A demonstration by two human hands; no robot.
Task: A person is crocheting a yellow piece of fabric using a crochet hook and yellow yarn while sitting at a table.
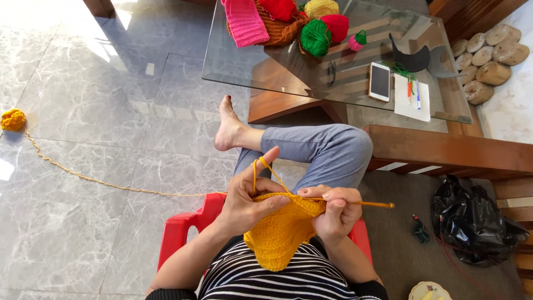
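Note:
My left hand [247,194] pinches the top edge of a yellow crocheted piece [280,230] that hangs over my lap, with a loop of yellow yarn [261,166] drawn over its raised forefinger. My right hand [336,208] grips the piece's right edge and a yellow crochet hook [372,204] that sticks out to the right. The yarn strand [100,180] trails left across the marble floor to a small yellow ball [12,119]. I sit on a red plastic chair [183,228], one leg crossed, foot bare.
A glass-topped table [266,72] stands ahead with a basket of coloured yarn balls [316,36], a pink knit piece [244,22], a phone [380,81], paper with pens [412,97] and scissors. A black plastic bag [472,219] lies at the right. Wooden discs [488,53] sit far right.

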